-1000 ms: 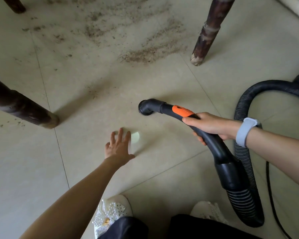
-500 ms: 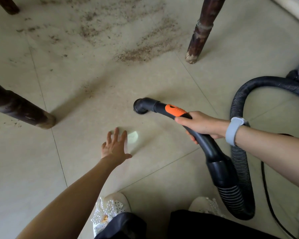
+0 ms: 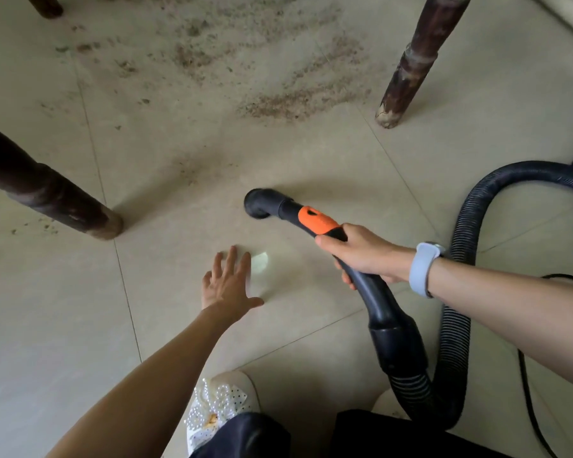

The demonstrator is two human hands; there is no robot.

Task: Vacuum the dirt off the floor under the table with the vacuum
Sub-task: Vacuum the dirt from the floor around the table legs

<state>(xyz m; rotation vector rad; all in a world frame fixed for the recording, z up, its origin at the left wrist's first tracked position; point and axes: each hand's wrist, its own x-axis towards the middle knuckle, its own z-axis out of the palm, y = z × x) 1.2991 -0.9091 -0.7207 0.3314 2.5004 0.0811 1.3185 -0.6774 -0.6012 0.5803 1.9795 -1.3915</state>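
My right hand (image 3: 364,256) grips the black vacuum handle (image 3: 354,279) just behind its orange slider (image 3: 316,221). The handle's open black nozzle end (image 3: 260,203) points down at the pale tile floor. Brown dirt (image 3: 298,100) lies scattered on the tiles ahead, between the table legs, thickest near the right leg. A faint smear of dirt (image 3: 192,170) sits just beyond the nozzle. My left hand (image 3: 227,282) is stretched out with fingers spread, low over the floor left of the handle, holding nothing.
Dark wooden table legs stand at the left (image 3: 47,193), at the right (image 3: 417,57) and at the far left top (image 3: 47,4). The ribbed black hose (image 3: 463,259) loops at the right beside a thin cord (image 3: 526,391). My shoes (image 3: 225,401) show at the bottom.
The nozzle has crept slightly forward and left toward the dirt, and the view has shifted a little. My left hand stays spread above the floor.
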